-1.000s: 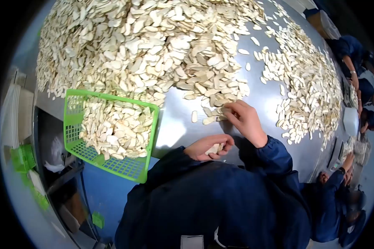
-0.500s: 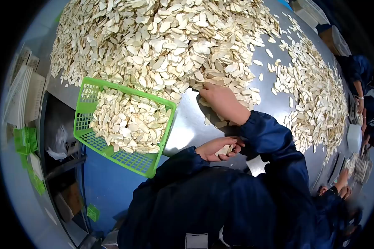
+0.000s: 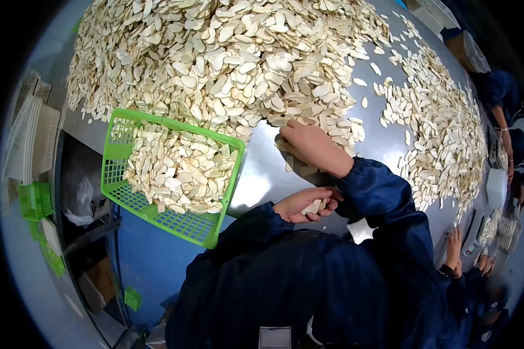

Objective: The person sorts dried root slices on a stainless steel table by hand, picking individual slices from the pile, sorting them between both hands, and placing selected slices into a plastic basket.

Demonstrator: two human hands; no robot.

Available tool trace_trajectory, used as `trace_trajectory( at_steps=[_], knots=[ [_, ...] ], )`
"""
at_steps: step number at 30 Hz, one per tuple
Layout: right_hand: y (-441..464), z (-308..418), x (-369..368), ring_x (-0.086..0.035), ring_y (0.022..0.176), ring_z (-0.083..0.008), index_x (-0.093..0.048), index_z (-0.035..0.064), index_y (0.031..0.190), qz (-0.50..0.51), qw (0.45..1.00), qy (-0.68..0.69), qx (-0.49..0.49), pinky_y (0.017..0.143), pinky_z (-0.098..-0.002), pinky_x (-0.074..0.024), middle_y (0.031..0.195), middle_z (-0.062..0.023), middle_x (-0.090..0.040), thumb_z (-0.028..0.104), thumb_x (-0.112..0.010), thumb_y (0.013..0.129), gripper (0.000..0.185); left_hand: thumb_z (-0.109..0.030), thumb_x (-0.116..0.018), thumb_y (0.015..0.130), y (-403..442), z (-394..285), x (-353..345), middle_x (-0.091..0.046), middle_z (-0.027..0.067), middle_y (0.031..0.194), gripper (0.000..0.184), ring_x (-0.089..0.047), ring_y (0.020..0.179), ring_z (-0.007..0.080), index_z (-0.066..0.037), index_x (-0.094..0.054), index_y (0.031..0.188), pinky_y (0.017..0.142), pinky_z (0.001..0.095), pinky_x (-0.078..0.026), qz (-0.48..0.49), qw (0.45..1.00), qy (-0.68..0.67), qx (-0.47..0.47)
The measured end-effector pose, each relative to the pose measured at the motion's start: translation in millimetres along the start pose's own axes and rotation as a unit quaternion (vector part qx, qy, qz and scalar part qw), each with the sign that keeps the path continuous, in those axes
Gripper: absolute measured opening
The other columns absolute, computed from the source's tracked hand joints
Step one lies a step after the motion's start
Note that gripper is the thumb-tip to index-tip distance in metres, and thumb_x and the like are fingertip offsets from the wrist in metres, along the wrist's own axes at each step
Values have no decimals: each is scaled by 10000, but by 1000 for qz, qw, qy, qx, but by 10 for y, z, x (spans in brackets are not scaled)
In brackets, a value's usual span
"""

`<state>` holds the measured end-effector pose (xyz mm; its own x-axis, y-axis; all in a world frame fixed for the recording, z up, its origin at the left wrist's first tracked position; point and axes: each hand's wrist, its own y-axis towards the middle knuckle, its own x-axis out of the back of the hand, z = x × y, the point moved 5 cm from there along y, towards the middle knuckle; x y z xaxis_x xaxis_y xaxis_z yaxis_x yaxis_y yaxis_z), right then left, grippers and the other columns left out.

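So the metal surface (image 3: 259, 180) is mostly buried under a huge heap of pale slices (image 3: 215, 58), spilling right up to the basket. To the right there's a 2nd, thinner spread of slices (image 3: 439, 128), with a strip of bare metal between the 2.

Near left sits 1 green basket (image 3: 119, 152), tilted a bit, its near side seemingly jutting past the surface's edge, so I'd be careful bumping it. The basket slices (image 3: 177, 168) pile against the far and right sides, with bare mesh showing at the near left. My read on progress: a decent load is in there, but way more is lying outside, so loads left.

The right hand (image 3: 315, 145) is bent over the heap's near edge; its fingertips are hidden, so can't tell if it's pinching anything. Left hand (image 3: 300, 203) is palm up just below, fingers curled round a few small pieces (image 3: 316, 206). Bare metal between basket and hands gives some wiggle room; the 2 hands are close together though.
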<state>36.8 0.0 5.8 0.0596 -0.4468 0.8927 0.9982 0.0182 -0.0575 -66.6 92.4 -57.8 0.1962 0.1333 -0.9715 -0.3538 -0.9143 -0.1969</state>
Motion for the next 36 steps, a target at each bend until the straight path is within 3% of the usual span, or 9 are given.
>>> trace_trajectory(
  at_steps=[14,17,20,21,26,28,29,33,36],
  knots=[
    [-379,-11,195,-599,738,-314,-570,78,920,-16,999,25,29,625,-397,-486,860,-83,-566,153,-628,773,175,-210,-433,972,-41,-44,-77,-487,52,855,208,-413,661,86,-40,-506,1068,456,162,-297,-32,999,9,13],
    [-644,-349,448,-600,734,-310,-550,69,906,-80,995,32,-53,610,-407,-473,816,-105,-576,142,-596,795,141,-184,-450,955,-49,-61,-112,-486,43,854,166,-419,684,85,-35,-501,1008,462,167,-300,-39,999,9,33],
    [-949,-462,663,-596,714,-318,-611,54,896,-87,982,107,-126,614,-394,-465,771,-112,-598,147,-618,809,127,-156,-466,928,-88,-11,-34,-485,32,862,132,-426,718,88,-38,-498,978,463,168,-294,67,998,22,-2],
    [-1048,-455,630,-609,724,-306,-635,33,911,-64,974,142,-167,639,-376,-475,771,-123,-624,128,-621,809,140,-135,-472,906,-118,1,-31,-488,30,881,118,-462,777,92,-45,-501,977,537,179,-365,103,995,-12,-3],
    [-1416,-292,253,-645,765,-277,-627,0,1058,80,942,308,-104,692,-352,-491,862,-158,-663,105,-595,825,258,-148,-464,942,-365,105,-23,-520,50,1057,230,-535,957,118,-51,-484,1151,817,265,-470,-80,996,34,-8],
    [-1566,-527,149,-605,687,-177,-617,-4,1084,-10,917,356,-178,646,-292,-473,778,-95,-646,68,-583,837,260,-153,-463,950,-444,108,-98,-517,50,1100,261,-534,987,126,-55,-470,1192,829,273,-476,-114,993,24,2],
    [-1657,-674,146,-581,670,-148,-617,-5,1081,-79,896,371,-232,634,-275,-465,758,-75,-633,59,-581,839,253,-157,-443,955,-480,90,-141,-530,60,999,206,-538,849,102,-54,-486,1128,675,212,-479,-179,983,42,14],
    [-1814,-778,237,-498,646,-81,-616,-4,1070,-193,842,375,-335,588,-230,-427,737,-26,-594,33,-599,835,239,-169,-392,964,-455,98,-93,-471,50,768,160,-406,595,51,-50,-498,956,395,155,-287,-85,996,28,8],
    [-1727,-631,242,-530,651,-137,-614,4,1058,-241,889,283,-268,581,-263,-434,828,-72,-598,44,-654,795,269,-178,-399,965,-343,89,-94,-455,43,782,170,-407,628,61,-43,-501,951,410,152,-282,-93,994,43,24]
  ],
)
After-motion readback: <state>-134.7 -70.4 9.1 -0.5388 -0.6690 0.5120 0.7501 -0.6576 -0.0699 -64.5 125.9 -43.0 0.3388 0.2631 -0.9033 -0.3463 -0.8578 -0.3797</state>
